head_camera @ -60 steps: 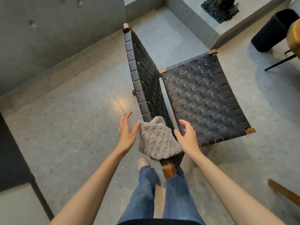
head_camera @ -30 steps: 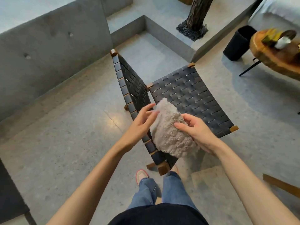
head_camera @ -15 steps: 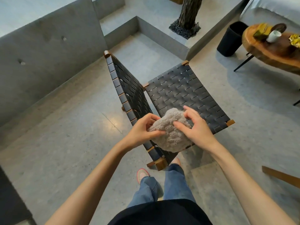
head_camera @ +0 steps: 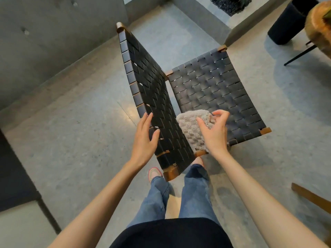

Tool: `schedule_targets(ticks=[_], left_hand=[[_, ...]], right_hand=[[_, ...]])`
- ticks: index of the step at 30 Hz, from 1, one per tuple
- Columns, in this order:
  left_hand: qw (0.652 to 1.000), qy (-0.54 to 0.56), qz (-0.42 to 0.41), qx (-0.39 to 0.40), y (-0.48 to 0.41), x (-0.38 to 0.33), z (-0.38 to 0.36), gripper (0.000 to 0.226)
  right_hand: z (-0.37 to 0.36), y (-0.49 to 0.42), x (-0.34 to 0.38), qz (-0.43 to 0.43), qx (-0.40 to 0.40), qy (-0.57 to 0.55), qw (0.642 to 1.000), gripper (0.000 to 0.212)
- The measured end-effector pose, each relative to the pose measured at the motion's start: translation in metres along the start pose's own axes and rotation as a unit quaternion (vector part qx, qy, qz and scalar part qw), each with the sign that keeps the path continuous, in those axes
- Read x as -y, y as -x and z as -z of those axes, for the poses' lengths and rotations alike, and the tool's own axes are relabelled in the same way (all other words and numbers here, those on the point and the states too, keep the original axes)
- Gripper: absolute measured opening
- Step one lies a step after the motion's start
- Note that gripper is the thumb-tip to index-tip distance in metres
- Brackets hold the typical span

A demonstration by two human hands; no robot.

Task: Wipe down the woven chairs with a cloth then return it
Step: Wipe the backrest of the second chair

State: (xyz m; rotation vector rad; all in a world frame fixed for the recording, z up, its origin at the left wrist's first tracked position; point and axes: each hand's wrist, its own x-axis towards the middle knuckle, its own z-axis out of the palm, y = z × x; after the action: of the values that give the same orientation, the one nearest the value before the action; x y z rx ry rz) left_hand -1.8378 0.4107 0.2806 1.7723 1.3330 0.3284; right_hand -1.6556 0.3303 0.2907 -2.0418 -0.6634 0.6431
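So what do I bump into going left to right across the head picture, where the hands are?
left hand → cloth → right hand → wooden front corner of the chair seat

A grey speckled concrete floor point(head_camera: 71, 149) fills most of the view. A concrete wall point(head_camera: 53, 42) runs along its far left edge. At the far edge a raised concrete ledge point(head_camera: 202, 17) borders a patch of black gravel point(head_camera: 231, 4). In the far right corner a dark round bin point(head_camera: 288, 20) stands just beside a wooden table point(head_camera: 317, 27) with thin black legs point(head_camera: 300, 54). A wooden bar point(head_camera: 311, 196) juts in at the right edge. Dark furniture point(head_camera: 12, 176) sits at the near left.
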Motion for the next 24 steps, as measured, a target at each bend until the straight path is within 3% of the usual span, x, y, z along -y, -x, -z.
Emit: schedule_targets(ticks=[4, 7, 10, 16, 19, 24], left_hand=[[0.998, 0.033, 0.050, -0.034, -0.002, 0.003, -0.025, 0.059], [0.994, 0.050, 0.081, -0.057, -0.001, 0.005, -0.040, 0.056], [0.987, 0.072, 0.103, -0.096, 0.005, 0.009, -0.049, 0.052], [0.975, 0.118, 0.137, -0.126, 0.020, 0.017, -0.062, 0.049], [0.975, 0.105, 0.131, -0.142, 0.025, 0.018, -0.068, 0.049], [0.969, 0.110, 0.142, -0.169, 0.023, 0.021, -0.076, 0.047]], right_hand=[[-0.028, 0.003, -0.012, -0.016, 0.167, 0.001, 0.986, 0.045], [-0.043, 0.014, -0.021, -0.050, 0.316, -0.021, 0.947, 0.032], [-0.043, 0.017, -0.026, -0.042, 0.399, -0.018, 0.916, 0.027], [-0.052, 0.013, -0.040, 0.063, 0.435, 0.072, 0.896, 0.034], [-0.071, 0.021, -0.039, 0.035, 0.438, 0.026, 0.898, 0.052], [-0.093, 0.031, -0.056, 0.046, 0.370, 0.048, 0.926, 0.057]])
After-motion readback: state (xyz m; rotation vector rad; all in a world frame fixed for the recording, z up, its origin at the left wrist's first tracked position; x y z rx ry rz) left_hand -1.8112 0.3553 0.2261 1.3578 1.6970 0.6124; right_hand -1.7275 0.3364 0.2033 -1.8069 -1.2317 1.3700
